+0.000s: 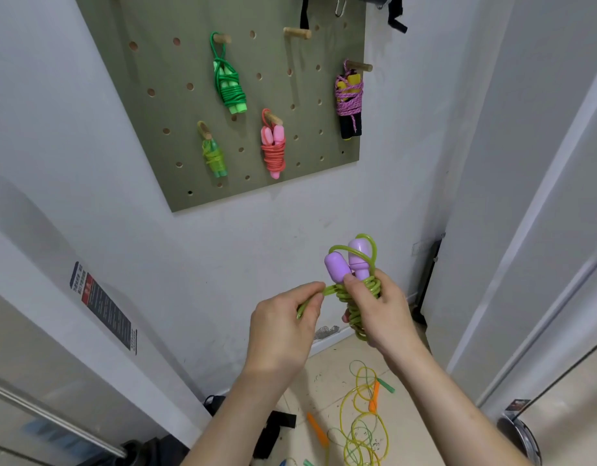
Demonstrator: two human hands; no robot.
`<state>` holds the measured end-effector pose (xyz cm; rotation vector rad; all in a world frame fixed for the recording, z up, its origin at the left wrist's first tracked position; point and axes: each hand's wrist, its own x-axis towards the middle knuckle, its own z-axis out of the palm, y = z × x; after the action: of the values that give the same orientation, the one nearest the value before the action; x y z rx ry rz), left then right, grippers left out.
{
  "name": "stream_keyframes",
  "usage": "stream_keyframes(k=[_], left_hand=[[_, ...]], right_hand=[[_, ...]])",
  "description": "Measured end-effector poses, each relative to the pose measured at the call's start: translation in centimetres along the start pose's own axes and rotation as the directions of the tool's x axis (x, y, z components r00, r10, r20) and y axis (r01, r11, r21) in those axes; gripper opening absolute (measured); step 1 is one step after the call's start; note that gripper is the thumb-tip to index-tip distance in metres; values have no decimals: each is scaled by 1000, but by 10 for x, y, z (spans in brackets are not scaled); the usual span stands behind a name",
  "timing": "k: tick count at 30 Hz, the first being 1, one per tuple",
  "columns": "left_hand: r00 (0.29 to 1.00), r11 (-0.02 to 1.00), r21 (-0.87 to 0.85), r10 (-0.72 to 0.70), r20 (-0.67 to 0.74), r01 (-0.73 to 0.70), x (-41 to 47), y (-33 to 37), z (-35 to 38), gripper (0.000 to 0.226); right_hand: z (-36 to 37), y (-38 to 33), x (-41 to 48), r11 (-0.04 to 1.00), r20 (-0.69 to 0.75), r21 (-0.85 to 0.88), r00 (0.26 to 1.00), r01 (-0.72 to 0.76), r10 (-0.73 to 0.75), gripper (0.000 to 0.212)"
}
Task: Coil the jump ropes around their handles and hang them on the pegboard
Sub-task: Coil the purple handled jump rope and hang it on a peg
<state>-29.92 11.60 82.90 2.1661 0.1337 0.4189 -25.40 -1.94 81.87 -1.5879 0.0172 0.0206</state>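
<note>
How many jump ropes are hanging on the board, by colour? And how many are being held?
Bright green rope: 1
Yellow-green rope: 1
Pink rope: 1
Purple rope: 1
Green rope with purple handles, held by the left hand and right hand: 1
Total: 5
The tangle on the floor is too jumbled to count.

Lower ends of purple handles (347, 264) behind right hand (381, 311); sticker (103, 307) print illegible.

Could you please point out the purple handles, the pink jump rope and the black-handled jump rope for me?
purple handles (337, 269): head view, left handle's rounded body.
pink jump rope (274, 154): head view, its coiled cord.
black-handled jump rope (348, 103): head view, its purple cord wraps.
</note>
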Motion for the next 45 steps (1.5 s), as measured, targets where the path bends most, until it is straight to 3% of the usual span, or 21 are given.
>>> stream_keyframes(k=[3, 7, 10, 13, 16, 19, 21, 24, 28, 30, 32, 38, 42, 45], left_hand=[[998, 996, 70, 56, -20, -54, -2, 2, -8, 19], [991, 965, -230, -133, 0, 129, -1, 1, -14, 25], [991, 935, -328, -122, 54, 133, -4, 3, -13, 33], [995, 967, -241, 89, 34, -78, -6, 6, -14, 33], [927, 927, 14, 375, -20, -375, -3, 3, -17, 26], [882, 882, 40, 470, -28, -469, -1, 2, -17, 21], [927, 924, -76, 376, -7, -376, -3, 8, -15, 21], [999, 926, -376, 39, -25, -46, 2, 19, -10, 33], [992, 871, -491, -89, -92, 33, 5, 23, -2, 29], [985, 855, -512, -149, -91, 82, 6, 21, 1, 25], [976, 856, -505, -193, -105, 115, 8, 18, 1, 23], [933, 899, -416, -260, -249, 139, 9, 17, 0, 16], [943, 944, -314, -192, -271, 102, 7, 24, -2, 17], [958, 923, -375, -181, -220, 89, 5, 26, -4, 26]], right_hand=[[-4, -3, 2, 997, 65, 43, 996, -71, 68, 24], [-7, -2, 2, 974, 133, 126, 976, -191, 174, 27], [-8, -1, 3, 963, 183, 164, 965, -216, 186, 28], [-7, -2, 3, 956, 207, 178, 959, -233, 195, 28], [-5, -4, 0, 941, 239, 227, 951, -249, 194, 27], [-3, -8, -6, 956, 260, 169, 947, -240, 191, 28], [0, -10, -11, 979, 229, 75, 958, -191, 170, 28], [6, -11, -14, 996, 127, 3, 988, -89, 88, 29], [12, -6, -14, 964, 32, -246, 995, 97, -92, 26], [11, -3, -15, 943, 55, -293, 988, 157, -147, 49], [11, -1, -19, 928, 87, -308, 978, 208, -190, 61], [18, 3, -27, 954, 123, -149, 962, 260, -243, 54], [21, 4, -29, 926, 108, -215, 950, 310, -293, 55], [19, 6, -28, 887, 99, -305, 937, 348, -334, 58]])
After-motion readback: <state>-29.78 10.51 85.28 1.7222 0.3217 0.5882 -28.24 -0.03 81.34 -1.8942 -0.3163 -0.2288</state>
